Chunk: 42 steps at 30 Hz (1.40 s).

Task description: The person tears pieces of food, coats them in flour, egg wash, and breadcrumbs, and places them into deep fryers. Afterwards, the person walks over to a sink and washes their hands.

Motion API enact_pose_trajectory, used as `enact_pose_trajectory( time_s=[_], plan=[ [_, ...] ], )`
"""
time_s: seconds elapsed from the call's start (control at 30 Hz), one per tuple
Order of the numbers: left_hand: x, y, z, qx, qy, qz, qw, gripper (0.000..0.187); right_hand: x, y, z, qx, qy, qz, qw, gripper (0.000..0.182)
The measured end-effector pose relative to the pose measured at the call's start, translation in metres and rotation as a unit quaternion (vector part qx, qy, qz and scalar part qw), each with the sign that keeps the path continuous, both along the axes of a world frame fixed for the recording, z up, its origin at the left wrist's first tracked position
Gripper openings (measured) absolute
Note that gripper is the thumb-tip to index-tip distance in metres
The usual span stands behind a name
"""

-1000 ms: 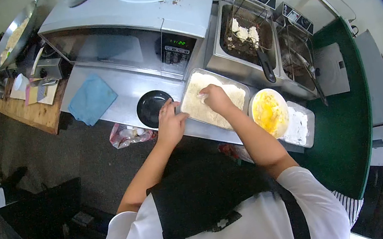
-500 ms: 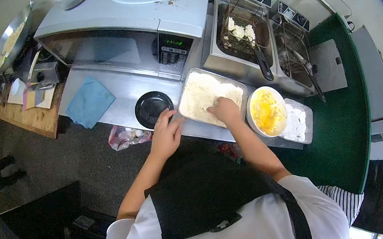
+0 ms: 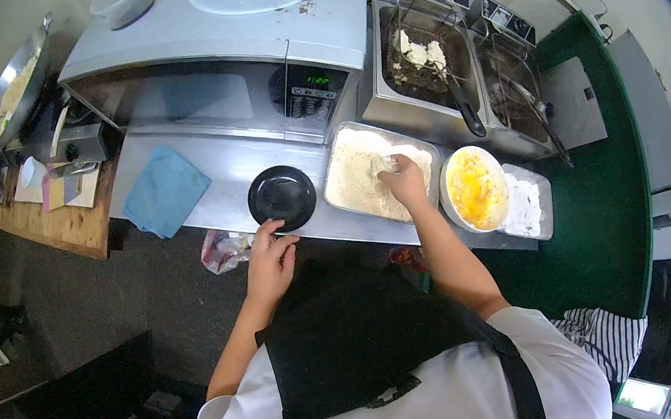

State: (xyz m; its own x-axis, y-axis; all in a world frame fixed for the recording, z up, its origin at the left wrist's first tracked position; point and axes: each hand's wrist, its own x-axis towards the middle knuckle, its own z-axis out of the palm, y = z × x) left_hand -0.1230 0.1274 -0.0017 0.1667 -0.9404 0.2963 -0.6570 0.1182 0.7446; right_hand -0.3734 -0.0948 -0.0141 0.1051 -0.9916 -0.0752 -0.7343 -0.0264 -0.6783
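Observation:
A metal tray of pale breadcrumbs (image 3: 354, 174) sits on the steel counter. My right hand (image 3: 405, 179) is in its right half, fingers closed on a small crumb-coated piece (image 3: 387, 164). My left hand (image 3: 269, 258) hovers at the counter's front edge, fingers loosely apart and holding nothing, just below a black plate (image 3: 282, 196). Right of the crumb tray stands a bowl of yellow beaten egg (image 3: 472, 187), then a tray of white flour (image 3: 525, 205).
A microwave (image 3: 227, 61) with a clear dome lid on top stands behind the counter. Two fryers (image 3: 426, 57) at the back right hold baskets, one with white pieces. A blue cloth (image 3: 165, 192) lies at the left. A wooden table (image 3: 49, 209) is further left.
My left hand has left the crumb tray's corner and dropped back to the counter's front edge. My right hand has moved around within the crumbs and now grips a piece.

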Motion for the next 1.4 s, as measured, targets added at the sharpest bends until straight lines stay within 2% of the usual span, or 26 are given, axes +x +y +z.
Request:
enact_pose_trajectory(
  time_s=[0.1,0.2,0.3,0.43,0.53,0.73,0.93,1.0,1.07,1.2,1.27,1.37,1.4],
  plan=[
    [0.007,-0.002,-0.001,-0.006,0.008,0.002,1.0,0.015,0.002,0.0,0.031,0.006,0.03,0.001,1.0,0.044],
    [0.011,-0.008,-0.002,-0.014,0.002,-0.005,1.0,0.015,0.0,0.001,0.061,-0.112,0.063,0.111,0.985,0.041],
    [0.013,-0.016,-0.003,-0.015,0.007,-0.013,1.0,0.015,0.002,0.003,0.083,-0.161,0.157,0.228,0.947,0.037],
    [0.011,-0.024,-0.003,-0.02,0.006,-0.026,0.999,0.015,0.005,0.008,0.106,-0.126,0.217,0.29,0.924,0.034],
    [0.009,-0.027,-0.001,-0.006,0.003,-0.015,1.0,0.016,0.005,0.005,0.137,-0.12,0.202,0.31,0.921,0.032],
    [-0.011,-0.034,0.007,0.024,0.017,0.018,0.999,0.016,-0.004,-0.031,0.228,-0.203,0.136,0.386,0.89,0.036],
    [-0.042,-0.035,0.017,0.05,0.055,0.072,0.995,0.016,-0.021,-0.141,0.281,-0.158,0.063,0.306,0.937,0.043],
    [-0.055,-0.032,0.021,0.055,0.073,0.093,0.991,0.016,-0.03,-0.185,0.284,-0.19,0.106,0.277,0.936,0.046],
    [-0.067,-0.027,0.027,0.058,0.041,0.113,0.991,0.015,-0.039,-0.231,0.267,-0.22,0.151,0.264,0.927,0.043],
    [-0.092,-0.011,0.017,0.082,0.044,0.16,0.983,0.015,-0.056,-0.33,0.19,-0.17,0.198,0.282,0.923,0.044],
    [-0.106,-0.006,0.023,0.089,0.028,0.18,0.979,0.015,-0.052,-0.337,0.182,-0.111,0.243,0.307,0.913,0.043],
    [-0.126,-0.002,0.03,0.119,0.037,0.2,0.972,0.016,-0.05,-0.378,0.142,-0.119,0.268,0.323,0.9,0.038],
    [-0.132,-0.004,0.028,0.118,0.042,0.2,0.972,0.016,-0.049,-0.388,0.133,-0.156,0.248,0.293,0.91,0.038]
  ],
)
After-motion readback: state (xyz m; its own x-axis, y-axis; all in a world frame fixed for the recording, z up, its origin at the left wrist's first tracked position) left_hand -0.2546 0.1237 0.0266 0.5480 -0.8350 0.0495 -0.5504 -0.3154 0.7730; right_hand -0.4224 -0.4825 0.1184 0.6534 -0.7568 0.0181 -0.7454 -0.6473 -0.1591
